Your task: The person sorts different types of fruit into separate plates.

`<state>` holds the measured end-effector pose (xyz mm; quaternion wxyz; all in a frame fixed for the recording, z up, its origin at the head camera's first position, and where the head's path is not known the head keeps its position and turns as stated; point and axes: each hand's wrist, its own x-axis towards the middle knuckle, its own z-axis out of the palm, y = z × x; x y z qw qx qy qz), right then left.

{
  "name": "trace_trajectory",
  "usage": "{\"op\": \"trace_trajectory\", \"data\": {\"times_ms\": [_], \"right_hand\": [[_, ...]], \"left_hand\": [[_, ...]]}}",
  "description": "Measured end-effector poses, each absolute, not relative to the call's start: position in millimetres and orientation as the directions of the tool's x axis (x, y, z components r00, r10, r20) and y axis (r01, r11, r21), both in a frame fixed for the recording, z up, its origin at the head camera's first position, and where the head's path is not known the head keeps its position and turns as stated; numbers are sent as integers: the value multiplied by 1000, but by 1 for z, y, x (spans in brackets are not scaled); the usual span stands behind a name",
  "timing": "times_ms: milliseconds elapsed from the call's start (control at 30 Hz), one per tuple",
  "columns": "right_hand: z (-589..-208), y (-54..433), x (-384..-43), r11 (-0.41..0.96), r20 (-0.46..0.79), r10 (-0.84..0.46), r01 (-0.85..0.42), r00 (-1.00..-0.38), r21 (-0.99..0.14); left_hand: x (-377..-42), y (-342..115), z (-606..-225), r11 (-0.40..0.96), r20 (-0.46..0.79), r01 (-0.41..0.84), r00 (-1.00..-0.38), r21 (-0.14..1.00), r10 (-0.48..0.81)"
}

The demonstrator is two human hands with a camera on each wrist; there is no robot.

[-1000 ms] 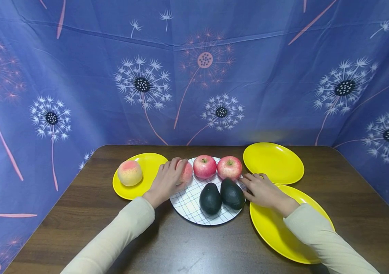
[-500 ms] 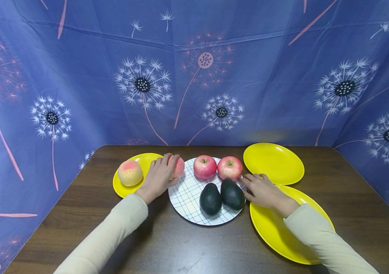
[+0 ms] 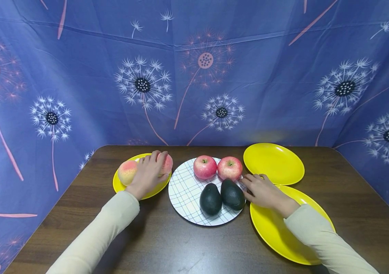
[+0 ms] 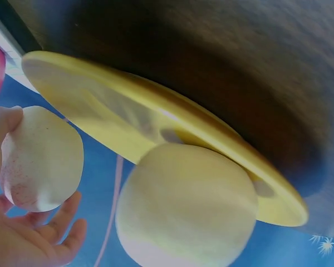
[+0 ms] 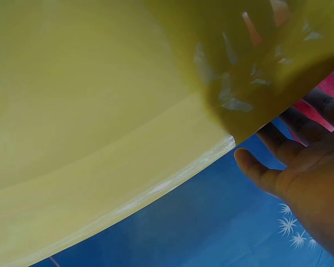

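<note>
My left hand [image 3: 147, 172] grips a peach [image 3: 167, 163] above the small yellow plate [image 3: 154, 192] on the left. Fingers and thumb wrap the held peach in the left wrist view, and it hangs off the plate's surface there. A second peach [image 4: 186, 208] rests on that plate, partly behind the hand in the head view. Beside an avocado [image 3: 232, 194], my right hand [image 3: 263, 192] hovers with loose fingers and holds nothing, over the edge of the large yellow plate [image 3: 283, 243]. Another avocado [image 3: 210, 199] lies on the white checked plate [image 3: 182, 194].
Two red apples, a left one [image 3: 205, 167] and a right one [image 3: 230, 168], sit at the back of the checked plate. A third yellow plate [image 3: 273, 163] lies at the back right. A blue dandelion-print cloth [image 3: 266, 68] hangs behind the brown table [image 3: 180, 251].
My left hand has carried the peach leftward from the checked plate to over the small yellow plate. The right hand and the other fruit have stayed put.
</note>
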<state>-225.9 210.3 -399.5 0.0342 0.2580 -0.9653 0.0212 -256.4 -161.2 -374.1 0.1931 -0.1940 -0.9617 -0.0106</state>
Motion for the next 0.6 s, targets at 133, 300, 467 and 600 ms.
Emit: {"op": "trace_trajectory", "data": {"times_ms": [133, 300, 467, 600], "right_hand": [[-400, 210, -226, 866, 74, -496, -499, -865, -27], [-400, 210, -227, 868, 67, -493, -495, -868, -26], [-400, 210, -227, 870, 65, -491, -493, -869, -27], [-400, 209, -227, 874, 60, -482, -484, -874, -31]], "left_hand": [[-258, -167, -375, 932, 361, 354, -861, -81, 359], [-260, -173, -377, 934, 346, 330, -868, -134, 356], [-261, -177, -379, 936, 333, 327, -875, -128, 351], [-261, -179, -379, 941, 327, 319, -882, -114, 339]]}}
